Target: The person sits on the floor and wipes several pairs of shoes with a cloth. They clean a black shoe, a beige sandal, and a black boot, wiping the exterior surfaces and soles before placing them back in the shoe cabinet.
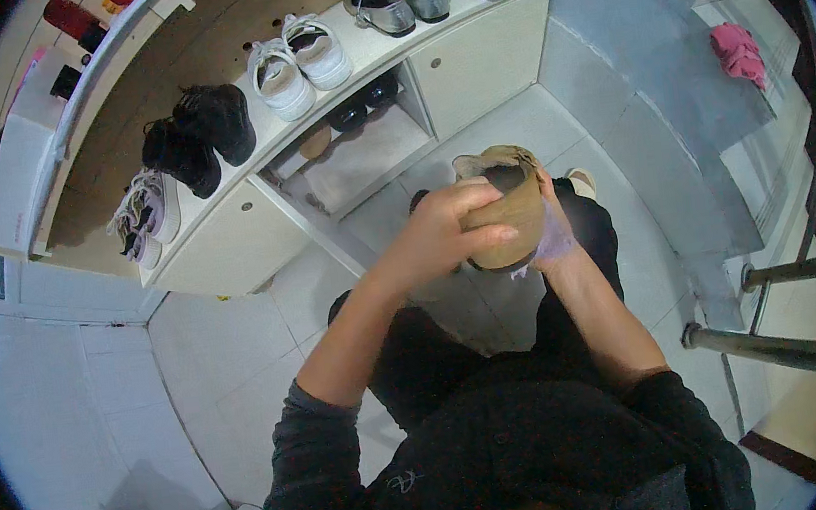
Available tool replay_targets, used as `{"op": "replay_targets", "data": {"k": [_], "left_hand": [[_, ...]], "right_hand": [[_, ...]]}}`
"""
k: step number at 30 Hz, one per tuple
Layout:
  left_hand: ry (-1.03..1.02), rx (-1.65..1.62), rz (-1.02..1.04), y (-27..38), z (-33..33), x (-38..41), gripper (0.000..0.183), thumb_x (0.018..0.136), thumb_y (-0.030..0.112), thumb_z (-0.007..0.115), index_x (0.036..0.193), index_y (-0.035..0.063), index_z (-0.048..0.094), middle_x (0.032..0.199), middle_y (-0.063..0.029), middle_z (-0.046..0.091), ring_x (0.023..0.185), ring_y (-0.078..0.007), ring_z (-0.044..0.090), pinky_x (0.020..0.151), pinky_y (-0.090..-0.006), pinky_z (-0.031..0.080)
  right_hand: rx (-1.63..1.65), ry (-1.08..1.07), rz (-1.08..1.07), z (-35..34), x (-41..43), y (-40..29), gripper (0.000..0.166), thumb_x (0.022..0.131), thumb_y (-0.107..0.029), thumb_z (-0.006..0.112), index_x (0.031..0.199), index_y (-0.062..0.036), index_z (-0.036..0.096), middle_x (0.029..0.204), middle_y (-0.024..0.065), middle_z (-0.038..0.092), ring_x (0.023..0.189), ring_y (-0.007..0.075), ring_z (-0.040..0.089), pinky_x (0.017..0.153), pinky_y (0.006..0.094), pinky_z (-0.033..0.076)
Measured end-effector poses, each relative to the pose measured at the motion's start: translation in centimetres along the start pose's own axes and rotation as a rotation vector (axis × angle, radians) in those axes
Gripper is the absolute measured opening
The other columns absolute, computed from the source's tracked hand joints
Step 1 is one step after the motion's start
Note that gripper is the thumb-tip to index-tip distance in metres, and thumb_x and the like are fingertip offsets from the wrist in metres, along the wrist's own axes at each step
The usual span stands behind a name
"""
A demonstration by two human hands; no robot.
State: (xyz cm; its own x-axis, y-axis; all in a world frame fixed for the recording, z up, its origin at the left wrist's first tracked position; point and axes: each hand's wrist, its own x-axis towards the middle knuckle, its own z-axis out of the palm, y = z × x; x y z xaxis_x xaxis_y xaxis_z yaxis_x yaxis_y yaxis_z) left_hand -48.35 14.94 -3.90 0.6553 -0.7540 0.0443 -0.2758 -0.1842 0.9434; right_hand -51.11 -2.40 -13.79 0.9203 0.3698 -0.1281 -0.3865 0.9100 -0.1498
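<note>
My left hand (443, 232) grips a tan shoe (503, 225) at its heel end, fingers spread over the outside and near the opening. On the shoe's other side, my right hand (557, 234) holds a thin lilac cloth (553, 238) against it. The shoe's dark inside faces up, and its toe is hidden from view. Both hands are in front of me, above my knees and the tiled floor. Part of the right hand's fingers is hidden behind the shoe and the cloth.
A white shoe cabinet (226, 249) carries black shoes (230, 120), white sneakers (318, 57) and silver shoes (384, 12). More shoes sit in its cubby. A pink cloth (738, 55) lies on a step at the right, near a metal railing (788, 347). A curved shelf edge (94, 87) juts out upper left.
</note>
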Motion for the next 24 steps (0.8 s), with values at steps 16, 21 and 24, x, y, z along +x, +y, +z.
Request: {"op": "replay_targets", "data": {"k": [16, 21, 24], "left_hand": [[-0.051, 0.083, 0.169, -0.2, -1.5, -0.5, 0.046, 0.071, 0.018, 0.072, 0.110, 0.0016, 0.054, 0.114, -0.0091, 0.051, 0.111, -0.0202, 0.045, 0.096, -0.0349, 0.033], [0.386, -0.373, -0.012, -1.9, 0.5, -1.1, 0.083, 0.070, 0.016, 0.073, 0.136, 0.0070, 0.024, 0.138, -0.0132, 0.031, 0.129, -0.0252, 0.030, 0.105, -0.0398, 0.024], [0.534, -0.586, -0.010, -3.3, 3.8, -0.8, 0.092, 0.066, 0.014, 0.076, 0.137, 0.0038, 0.018, 0.135, -0.0170, 0.032, 0.126, -0.0243, 0.033, 0.103, -0.0396, 0.028]], "right_hand": [[-0.035, 0.158, -0.168, 1.4, 0.4, 0.0, 0.056, 0.088, -0.051, 0.041, 0.126, -0.0102, 0.042, 0.124, 0.0147, 0.048, 0.109, 0.0302, 0.050, 0.094, 0.0442, 0.041], [-0.132, 0.240, -0.434, 2.5, -0.1, -1.3, 0.063, 0.087, -0.055, 0.043, 0.127, -0.0074, 0.040, 0.125, 0.0125, 0.045, 0.113, 0.0286, 0.045, 0.096, 0.0420, 0.038], [-0.156, 0.208, -0.569, 2.6, -0.3, -1.2, 0.061, 0.089, -0.053, 0.040, 0.129, -0.0070, 0.038, 0.125, 0.0104, 0.045, 0.113, 0.0260, 0.045, 0.096, 0.0385, 0.037]]}}
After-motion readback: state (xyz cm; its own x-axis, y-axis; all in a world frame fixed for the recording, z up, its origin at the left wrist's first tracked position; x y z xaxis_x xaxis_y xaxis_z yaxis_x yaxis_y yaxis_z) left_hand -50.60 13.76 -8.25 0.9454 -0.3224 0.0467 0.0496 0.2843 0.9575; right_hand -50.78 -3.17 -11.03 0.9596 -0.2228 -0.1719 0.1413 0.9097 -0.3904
